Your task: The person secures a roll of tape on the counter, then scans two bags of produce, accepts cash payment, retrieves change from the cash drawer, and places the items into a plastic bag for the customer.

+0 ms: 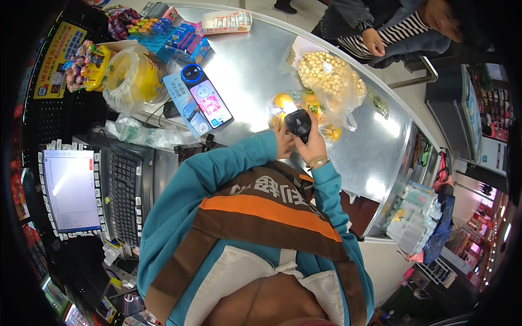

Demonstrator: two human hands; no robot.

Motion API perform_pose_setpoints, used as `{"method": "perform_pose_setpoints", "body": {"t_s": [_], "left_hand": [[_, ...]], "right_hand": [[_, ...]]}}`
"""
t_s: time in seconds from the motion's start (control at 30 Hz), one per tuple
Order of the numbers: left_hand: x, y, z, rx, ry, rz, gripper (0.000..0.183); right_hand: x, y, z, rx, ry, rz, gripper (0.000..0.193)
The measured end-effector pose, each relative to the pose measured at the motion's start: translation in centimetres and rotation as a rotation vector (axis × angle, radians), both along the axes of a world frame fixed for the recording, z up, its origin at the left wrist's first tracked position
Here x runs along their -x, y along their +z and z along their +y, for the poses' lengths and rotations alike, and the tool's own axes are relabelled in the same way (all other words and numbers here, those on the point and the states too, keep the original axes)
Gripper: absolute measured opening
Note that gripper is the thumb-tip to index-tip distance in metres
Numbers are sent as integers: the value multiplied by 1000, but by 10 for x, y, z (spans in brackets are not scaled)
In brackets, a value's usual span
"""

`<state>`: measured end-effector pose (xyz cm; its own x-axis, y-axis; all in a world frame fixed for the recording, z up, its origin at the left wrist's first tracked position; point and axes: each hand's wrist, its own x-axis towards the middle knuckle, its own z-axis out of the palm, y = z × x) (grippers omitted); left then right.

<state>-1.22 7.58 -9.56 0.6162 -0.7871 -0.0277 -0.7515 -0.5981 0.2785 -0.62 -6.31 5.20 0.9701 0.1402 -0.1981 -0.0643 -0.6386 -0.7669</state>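
Note:
In my right hand (314, 145) is a black handheld scanner (298, 124), its head over the near edge of a clear bag of orange-yellow fruit (312, 101). My left hand (283, 142) is beside the scanner, its fingers bent against the near left part of that bag; the scanner and fingers partly hide their contact. A pale label (288, 107) shows on the fruit bag. Just beyond it lies a larger clear bag of small, pale, round pieces (329, 73). To its right is a small green packet (379, 104).
The metal counter (244, 70) holds a payment device with a lit screen (209, 103), a carton of small packs (227, 22) and a candy display (176, 35). A monitor (70, 190) and keyboard (120, 190) stand left. Across the counter is another person (380, 27); plastic bags (410, 214) hang right.

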Motion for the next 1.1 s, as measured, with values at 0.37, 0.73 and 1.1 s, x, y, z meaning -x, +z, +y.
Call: {"method": "perform_pose_setpoints", "body": {"t_s": [0.37, 0.73, 1.1], "left_hand": [[-4, -20, -22, 192, 238, -398, 73], [-15, 29, 18, 191, 373, -123, 61], [-22, 30, 25, 251, 402, 3, 45]], "right_hand": [[10, -8, 4, 13, -11, -74, 78], [3, 6, 8, -149, -40, -91, 73], [-5, -9, 8, -8, 69, -143, 75]]}}
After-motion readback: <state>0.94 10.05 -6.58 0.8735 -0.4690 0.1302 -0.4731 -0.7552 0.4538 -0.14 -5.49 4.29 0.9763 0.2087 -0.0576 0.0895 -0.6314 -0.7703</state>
